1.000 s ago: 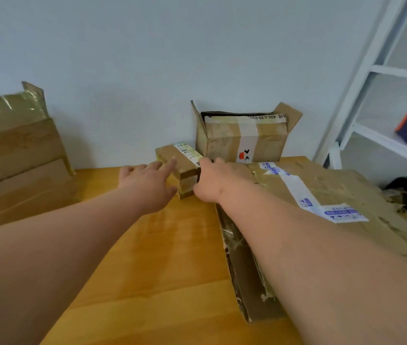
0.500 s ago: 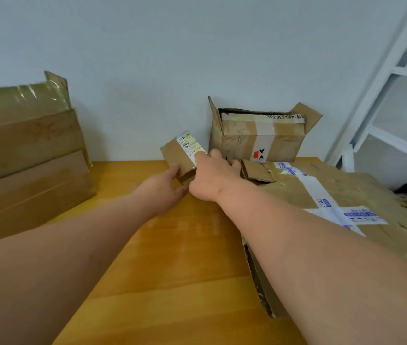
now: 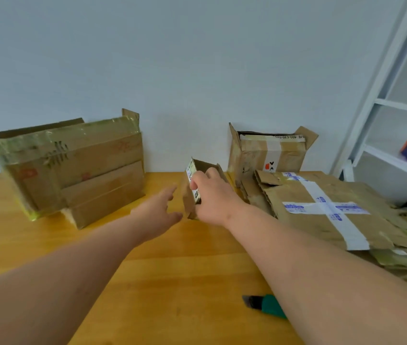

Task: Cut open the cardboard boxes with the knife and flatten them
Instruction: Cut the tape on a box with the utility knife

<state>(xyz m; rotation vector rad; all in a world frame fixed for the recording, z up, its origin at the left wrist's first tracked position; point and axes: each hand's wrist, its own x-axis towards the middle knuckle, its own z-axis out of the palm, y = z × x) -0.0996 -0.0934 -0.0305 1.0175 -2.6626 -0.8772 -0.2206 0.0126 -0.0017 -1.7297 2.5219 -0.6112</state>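
Nearest, a green-handled knife (image 3: 266,305) lies on the wooden table (image 3: 177,282), partly under the right forearm, bare tabletop to its left. Mid-table, right hand (image 3: 213,199) grips a small labelled box (image 3: 193,185), tilted up; left hand (image 3: 156,211) just beside it, fingers spread, holding nothing. Right: flattened cardboard stack (image 3: 334,215). By the wall: large taped box (image 3: 72,168) and open-topped box (image 3: 269,153), contents unclear.
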